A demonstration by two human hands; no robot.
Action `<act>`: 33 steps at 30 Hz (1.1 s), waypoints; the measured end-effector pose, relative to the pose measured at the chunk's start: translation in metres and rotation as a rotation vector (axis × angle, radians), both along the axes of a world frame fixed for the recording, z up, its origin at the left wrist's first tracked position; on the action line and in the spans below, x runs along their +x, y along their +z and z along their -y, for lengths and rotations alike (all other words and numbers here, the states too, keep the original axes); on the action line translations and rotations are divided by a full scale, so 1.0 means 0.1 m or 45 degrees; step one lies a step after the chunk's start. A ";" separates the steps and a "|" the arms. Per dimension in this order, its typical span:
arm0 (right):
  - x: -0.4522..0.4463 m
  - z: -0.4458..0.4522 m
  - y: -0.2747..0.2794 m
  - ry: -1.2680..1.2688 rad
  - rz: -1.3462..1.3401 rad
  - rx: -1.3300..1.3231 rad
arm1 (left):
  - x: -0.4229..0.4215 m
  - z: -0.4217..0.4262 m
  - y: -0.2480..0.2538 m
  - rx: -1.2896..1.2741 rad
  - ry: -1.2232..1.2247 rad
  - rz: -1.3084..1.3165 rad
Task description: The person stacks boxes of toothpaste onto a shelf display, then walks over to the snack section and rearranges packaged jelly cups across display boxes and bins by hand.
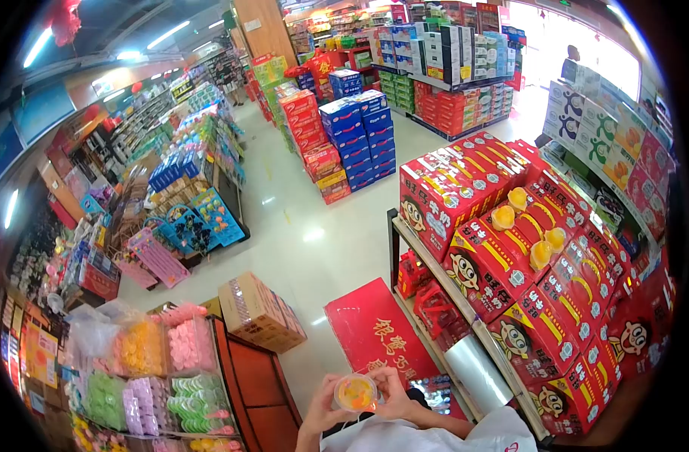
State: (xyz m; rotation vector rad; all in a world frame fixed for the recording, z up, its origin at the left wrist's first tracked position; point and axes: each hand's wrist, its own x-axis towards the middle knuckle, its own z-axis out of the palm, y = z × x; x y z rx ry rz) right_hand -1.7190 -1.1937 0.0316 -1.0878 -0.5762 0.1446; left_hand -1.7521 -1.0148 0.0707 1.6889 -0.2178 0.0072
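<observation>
In the head view, a small round clear cup with yellow and orange pieces inside (356,392) is held low in front of my body. My left hand (326,403) is closed around its left side. The fingers of my right hand (390,395) grip its right edge. Several yellow cups (541,254) of a similar look lie on top of the red milk cartons (503,248) to the right, away from both hands.
Red cartons fill a shelf rack (435,264) at my right. A brown cardboard box (261,311) stands beside a wooden display (255,377) with bins of pastel items (145,403) at left. Blue boxes (357,147) are stacked in the aisle ahead. A red board (371,324) lies near me.
</observation>
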 end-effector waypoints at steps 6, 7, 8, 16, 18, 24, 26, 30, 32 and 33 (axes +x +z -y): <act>-0.03 -0.10 0.07 0.062 0.062 -0.005 | -0.12 -0.08 0.04 0.260 0.125 0.160; -0.05 -0.12 0.02 0.072 0.049 -0.014 | -0.15 -0.08 0.03 0.252 0.134 0.146; -0.04 -0.14 -0.06 0.060 0.083 -0.007 | -0.18 -0.06 0.02 0.295 0.193 0.172; -0.18 -0.25 -0.07 -0.098 -0.001 0.097 | -0.20 0.02 0.08 0.377 0.296 0.307; -0.17 -0.22 -0.08 -0.091 -0.009 0.086 | -0.19 0.04 0.04 0.370 0.299 0.291; -0.17 -0.13 0.16 -0.001 -0.272 0.160 | -0.15 0.09 0.14 0.253 0.249 0.236; -0.15 -0.13 0.21 0.040 -0.373 0.210 | -0.14 0.08 0.13 0.214 0.220 0.194; -0.15 -0.12 0.16 -0.057 -0.183 0.208 | -0.14 0.08 0.12 0.046 0.119 0.145; -0.18 -0.11 0.14 -0.064 -0.168 0.148 | -0.17 0.09 0.13 0.051 0.120 0.142; -0.17 -0.12 0.18 -0.072 -0.116 0.175 | -0.17 0.08 0.11 0.076 0.109 0.142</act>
